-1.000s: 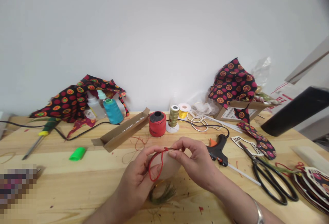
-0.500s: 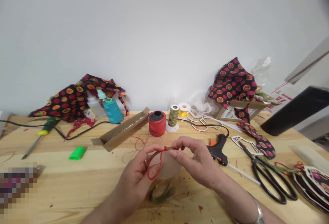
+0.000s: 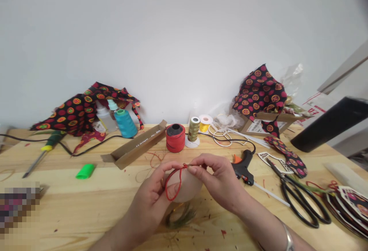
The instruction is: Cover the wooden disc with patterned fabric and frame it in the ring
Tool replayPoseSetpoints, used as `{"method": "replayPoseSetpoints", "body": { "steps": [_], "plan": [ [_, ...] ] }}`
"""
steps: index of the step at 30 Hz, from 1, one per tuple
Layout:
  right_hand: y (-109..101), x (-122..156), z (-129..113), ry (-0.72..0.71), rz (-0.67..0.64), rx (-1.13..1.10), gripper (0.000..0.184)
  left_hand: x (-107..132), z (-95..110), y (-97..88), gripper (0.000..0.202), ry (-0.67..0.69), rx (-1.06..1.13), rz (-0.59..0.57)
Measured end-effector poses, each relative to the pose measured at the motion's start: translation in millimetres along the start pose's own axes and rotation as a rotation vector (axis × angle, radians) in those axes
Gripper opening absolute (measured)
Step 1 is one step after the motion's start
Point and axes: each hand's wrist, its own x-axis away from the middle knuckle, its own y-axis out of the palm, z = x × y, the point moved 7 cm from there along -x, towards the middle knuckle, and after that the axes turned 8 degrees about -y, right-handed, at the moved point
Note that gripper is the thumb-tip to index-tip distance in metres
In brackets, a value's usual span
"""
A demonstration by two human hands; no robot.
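My left hand is closed round the left side of a pale round disc, thumb on its near face. A loop of red cord hangs over the disc from its top edge. My right hand pinches at the top right of the disc beside the cord's knot, where something thin and dark shows between finger and thumb; its kind is too small to tell. Below the disc hangs an olive-green tassel on a yellow thread.
Behind my hands stand a red cord spool, an olive spool and a long cardboard box. To the right lie a glue gun, black-handled scissors and stacked patterned pieces. A screwdriver and a green cap-like piece are left.
My right fingertips have shifted slightly left along the disc's top edge, closer to the knot. The left hand keeps its hold, and the view has moved very slightly.
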Motion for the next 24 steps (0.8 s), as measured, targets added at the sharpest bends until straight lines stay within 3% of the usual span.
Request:
{"method": "replayPoseSetpoints", "body": {
  "steps": [4,11,24],
  "plan": [
    [5.8,-1.0,8.1,0.096,-0.002,-0.166,0.012,-0.4,0.3,-0.8,0.029,-0.003,0.017,-0.008],
    [7.9,-0.9,12.1,0.151,-0.017,-0.241,0.013,0.1,-0.1,-0.7,0.028,-0.019,-0.011,-0.008],
    [8.8,-3.2,7.3,0.112,-0.061,-0.211,0.009,0.4,2.3,0.6,0.027,0.011,0.029,-0.004]
  ]
}}
